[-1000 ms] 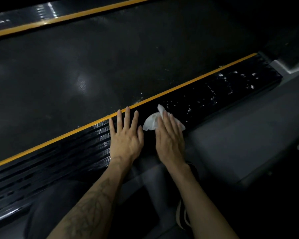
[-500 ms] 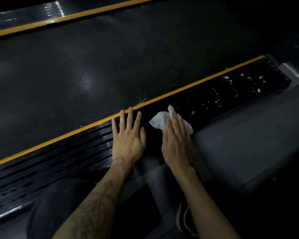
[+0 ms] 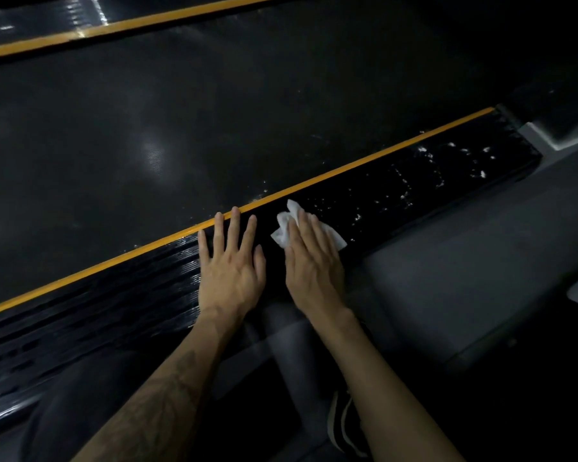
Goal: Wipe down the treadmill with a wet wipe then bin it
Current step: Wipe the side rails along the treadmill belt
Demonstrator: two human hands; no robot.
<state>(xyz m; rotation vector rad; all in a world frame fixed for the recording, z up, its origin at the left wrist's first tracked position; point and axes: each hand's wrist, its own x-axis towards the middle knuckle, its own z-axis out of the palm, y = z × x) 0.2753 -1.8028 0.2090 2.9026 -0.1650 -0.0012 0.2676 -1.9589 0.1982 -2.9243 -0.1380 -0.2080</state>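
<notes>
Dim light falls over a treadmill whose wide black belt (image 3: 181, 135) fills most of the head view. Along the near edge of the belt a yellow stripe (image 3: 364, 163) is seen running diagonally, and just below it a glossy black ribbed side rail (image 3: 107, 305) is laid out beside a grey side cover (image 3: 481, 255). A second yellow stripe (image 3: 141, 23) is seen on the far side of the belt.

The left hand (image 3: 231, 271) is laid flat on the side rail, palm down, with the fingers straight and spread and nothing held; its fingertips reach the near yellow stripe. A tattoo is seen on the left forearm.

The right hand (image 3: 314, 265) is placed just beside the left one, also palm down on the rail, with the fingers straight and close together. Under those fingers a crumpled white wet wipe (image 3: 286, 225) is pressed against the rail; its edges show beyond the fingertips and on both sides of the hand. It is not gripped, only pressed flat.

To the right of the wipe, the rail surface is speckled with white flecks (image 3: 427, 161) up to its far end. Below the arms a dark shoe with pale stripes (image 3: 342, 425) is partly seen in shadow.
</notes>
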